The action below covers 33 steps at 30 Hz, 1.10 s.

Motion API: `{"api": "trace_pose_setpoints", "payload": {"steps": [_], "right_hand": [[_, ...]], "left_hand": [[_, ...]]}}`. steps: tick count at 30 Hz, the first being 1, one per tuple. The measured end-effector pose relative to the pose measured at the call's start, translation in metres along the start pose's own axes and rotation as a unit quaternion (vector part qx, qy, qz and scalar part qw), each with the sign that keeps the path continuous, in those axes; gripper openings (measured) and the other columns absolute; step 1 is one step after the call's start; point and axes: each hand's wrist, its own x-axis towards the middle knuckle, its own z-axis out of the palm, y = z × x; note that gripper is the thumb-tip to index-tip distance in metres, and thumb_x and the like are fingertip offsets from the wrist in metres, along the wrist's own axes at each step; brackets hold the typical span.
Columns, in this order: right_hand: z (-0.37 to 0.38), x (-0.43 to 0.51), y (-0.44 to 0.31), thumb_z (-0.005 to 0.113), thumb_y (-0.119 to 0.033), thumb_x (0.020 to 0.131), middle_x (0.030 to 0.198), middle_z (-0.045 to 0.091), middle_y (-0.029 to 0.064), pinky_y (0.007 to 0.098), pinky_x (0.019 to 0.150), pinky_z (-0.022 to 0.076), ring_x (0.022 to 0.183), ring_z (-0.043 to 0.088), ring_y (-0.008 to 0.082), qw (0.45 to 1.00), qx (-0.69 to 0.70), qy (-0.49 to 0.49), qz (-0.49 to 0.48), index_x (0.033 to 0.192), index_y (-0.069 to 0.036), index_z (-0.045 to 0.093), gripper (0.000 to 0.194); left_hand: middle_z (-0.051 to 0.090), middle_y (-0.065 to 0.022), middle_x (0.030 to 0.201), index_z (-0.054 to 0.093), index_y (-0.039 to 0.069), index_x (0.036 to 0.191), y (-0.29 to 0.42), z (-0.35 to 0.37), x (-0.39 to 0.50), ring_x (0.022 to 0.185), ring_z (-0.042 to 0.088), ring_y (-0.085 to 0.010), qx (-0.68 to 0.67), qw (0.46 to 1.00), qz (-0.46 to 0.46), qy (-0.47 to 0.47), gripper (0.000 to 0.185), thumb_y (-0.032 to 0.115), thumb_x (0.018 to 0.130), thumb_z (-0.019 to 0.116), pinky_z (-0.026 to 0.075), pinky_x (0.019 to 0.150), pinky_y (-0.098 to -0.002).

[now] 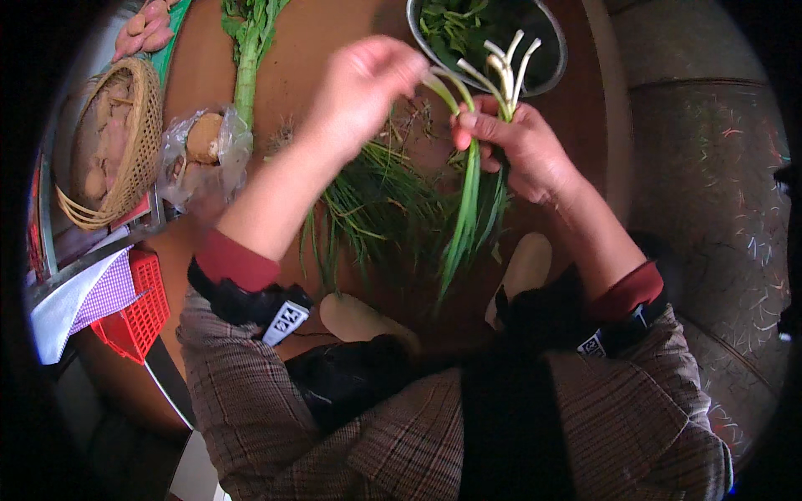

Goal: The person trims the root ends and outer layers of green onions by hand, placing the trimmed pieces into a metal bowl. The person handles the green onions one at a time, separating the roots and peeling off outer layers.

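Note:
My right hand [523, 141] is closed around several green onions [467, 200], their white ends pointing up and the green leaves hanging down. My left hand [369, 81] is raised beside it and blurred, its fingertips at the bent, pale end of one stalk; whether they pinch it I cannot tell. Below the hands a loose heap of green onions [376, 194] lies on the brown surface, with bits of roots and trimmings around it. Behind my right hand stands a metal basin [561, 69] with green leaves in it.
On the left are a wicker basket [144, 138] of tubers, a clear plastic bag [235, 169] with brown lumps, a leafy green stem [246, 81], a red plastic basket [150, 304] and a checked cloth [113, 291]. Pinkish tubers [147, 31] lie at the top left. A dark couch [689, 156] is at the right.

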Motion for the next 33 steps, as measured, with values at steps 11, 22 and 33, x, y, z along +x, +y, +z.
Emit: {"api": "trace_pose_setpoints", "payload": {"steps": [11,22,33], "right_hand": [[-0.08,0.026,-0.019,0.052,-0.014,0.091,0.081,0.06,0.0016,0.0194,0.05,0.0341,0.061,0.041,0.0065,0.964,0.23,0.092,-0.101,0.105,-0.002,0.054,0.019],[-0.125,0.025,-0.05,0.041,-0.013,0.095,0.082,0.055,0.0035,0.0241,0.052,0.0336,0.062,0.041,0.0104,0.902,0.407,-0.015,-0.141,0.102,-0.003,0.052,0.017],[-0.115,0.018,-0.055,0.038,-0.016,0.096,0.078,0.056,0.0053,0.0246,0.049,0.034,0.058,0.042,0.0119,0.888,0.42,0.049,-0.178,0.096,-0.002,0.051,0.019]], "left_hand": [[0.06,-0.0023,0.088,0.059,0.003,0.102,-0.001,-0.045,-0.002,0.084,0.058,-0.0109,-0.015,0.977,-0.148,-0.155,0.025,0.024,0.091,0.052,0.046,0.078,-0.0261],[0.062,-0.0032,0.092,0.059,0.005,0.101,0.007,-0.072,0.002,0.082,0.057,-0.0092,0.012,0.972,-0.158,-0.174,0.024,0.026,0.091,0.053,0.046,0.074,-0.0226],[0.063,-0.0022,0.082,0.059,0.002,0.097,0.018,-0.064,-0.007,0.075,0.057,-0.0077,-0.001,0.966,-0.152,-0.208,0.018,0.018,0.089,0.055,0.044,0.065,-0.0204]]}}
